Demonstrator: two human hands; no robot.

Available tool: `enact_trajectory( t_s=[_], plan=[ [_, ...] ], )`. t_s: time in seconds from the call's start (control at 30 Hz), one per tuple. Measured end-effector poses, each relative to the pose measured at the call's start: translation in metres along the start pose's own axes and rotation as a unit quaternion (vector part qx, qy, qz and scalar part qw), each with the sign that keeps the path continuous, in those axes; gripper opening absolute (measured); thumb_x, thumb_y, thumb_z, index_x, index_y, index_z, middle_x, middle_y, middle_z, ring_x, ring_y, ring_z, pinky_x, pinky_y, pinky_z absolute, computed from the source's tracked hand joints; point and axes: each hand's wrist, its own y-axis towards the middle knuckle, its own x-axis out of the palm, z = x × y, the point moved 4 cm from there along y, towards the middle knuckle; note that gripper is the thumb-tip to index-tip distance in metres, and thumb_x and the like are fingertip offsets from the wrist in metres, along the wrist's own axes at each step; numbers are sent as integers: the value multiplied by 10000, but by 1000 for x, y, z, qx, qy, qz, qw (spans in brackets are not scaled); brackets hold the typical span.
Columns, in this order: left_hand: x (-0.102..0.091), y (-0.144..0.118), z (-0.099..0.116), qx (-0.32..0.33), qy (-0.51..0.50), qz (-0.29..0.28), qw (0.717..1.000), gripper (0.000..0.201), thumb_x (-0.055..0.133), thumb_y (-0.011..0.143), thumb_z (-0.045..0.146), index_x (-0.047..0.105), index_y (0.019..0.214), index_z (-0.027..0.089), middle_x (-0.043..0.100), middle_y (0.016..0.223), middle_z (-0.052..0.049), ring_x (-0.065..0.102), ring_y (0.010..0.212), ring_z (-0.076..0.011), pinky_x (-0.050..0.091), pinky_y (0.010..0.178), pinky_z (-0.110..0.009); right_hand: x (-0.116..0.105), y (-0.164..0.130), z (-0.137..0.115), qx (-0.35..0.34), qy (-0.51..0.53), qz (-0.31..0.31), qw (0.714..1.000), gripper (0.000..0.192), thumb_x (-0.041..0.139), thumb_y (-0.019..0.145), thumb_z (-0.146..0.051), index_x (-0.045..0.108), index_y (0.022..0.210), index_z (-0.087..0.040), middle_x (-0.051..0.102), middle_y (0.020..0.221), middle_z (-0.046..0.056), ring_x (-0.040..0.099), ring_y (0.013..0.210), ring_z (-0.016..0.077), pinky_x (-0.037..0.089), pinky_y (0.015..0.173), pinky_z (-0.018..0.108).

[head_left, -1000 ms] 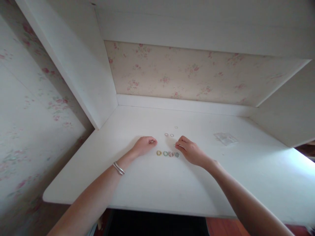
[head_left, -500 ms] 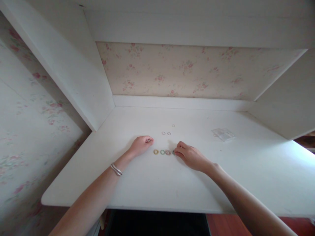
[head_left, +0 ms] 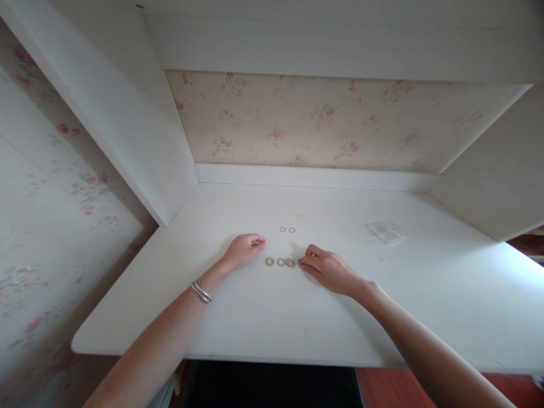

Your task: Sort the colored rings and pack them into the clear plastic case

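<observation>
Green ring (head_left: 300,262) touches the right hand (head_left: 329,271).

A shiny silver metal bracelet (head_left: 205,297), showing as two slim, smooth, rounded bands close together, circles the wrist of the bare left forearm (head_left: 159,340), left of the frame's lower centre. The slender right forearm (head_left: 419,334), at lower right, is bare from wrist to bottom edge. Both tapering forearms show uncovered by sleeves.

Floral wallpaper (head_left: 276,116) rises beyond the far edge of the white bench (head_left: 263,317); reddish floor (head_left: 382,390) shows below the near edge, and light brightens the right edge.
</observation>
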Motion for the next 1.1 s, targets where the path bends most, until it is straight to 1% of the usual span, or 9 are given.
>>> enact_trajectory(
  t_s=[0.2,0.27,0.37,0.53,0.63,0.73,0.87,0.97,1.1],
  plan=[
    [0,1,-1,4,1,-1,1000,307,491,811,403,678,955,206,701,985,-12,634,897,-156,467,805,-222,-2,-3,3,-3,32,21,999,210,438,923,-280,642,967,-255,557,942,29,557,720,120,414,664,241],
    [1,1,-2,0,10,0,1000,310,489,814,404,678,964,209,700,994,-14,634,905,-156,468,805,-222,-3,-4,5,2,70,43,997,185,478,905,-298,644,980,-263,559,954,27,563,752,123,423,696,247],
    [3,2,0,-4,50,2,999,300,485,819,401,683,958,223,703,969,-15,636,879,-158,468,790,-228,-7,-7,13,21,131,100,986,166,534,873,-337,661,941,-254,563,933,29,559,756,125,427,701,252],
    [12,13,19,30,130,19,991,247,486,820,352,681,918,236,693,933,-11,619,828,-156,455,745,-239,-7,-14,36,99,208,200,952,209,526,871,-364,678,841,-223,564,824,25,498,617,106,408,591,247],
    [22,29,35,51,148,32,987,247,497,815,328,656,975,227,673,987,-21,606,831,-151,450,756,-243,-5,-19,47,132,224,235,937,223,528,865,-370,679,820,-212,565,801,24,469,571,100,392,557,249],
    [33,47,45,48,169,43,983,263,508,812,321,635,1023,228,651,1038,-29,603,834,-151,448,777,-250,-1,-25,51,148,238,244,928,219,531,861,-370,681,818,-216,567,796,21,466,563,98,390,551,248],
    [40,61,47,34,218,51,974,225,498,825,330,651,961,237,648,1025,-34,602,857,-168,448,770,-265,0,-28,53,152,246,258,922,200,538,856,-352,685,828,-219,569,798,16,484,584,98,401,577,244],
    [42,62,44,37,230,40,972,209,478,842,320,660,902,236,657,978,-31,598,882,-172,441,786,-266,1,-28,54,155,245,254,923,197,541,855,-352,686,832,-221,567,796,12,482,589,96,402,586,242],
    [41,55,43,35,217,12,975,206,475,844,296,662,858,212,660,964,-43,595,897,-171,432,817,-268,4,-27,57,153,241,248,926,203,536,856,-353,687,832,-219,567,799,13,482,593,95,404,596,243]
  ],
)
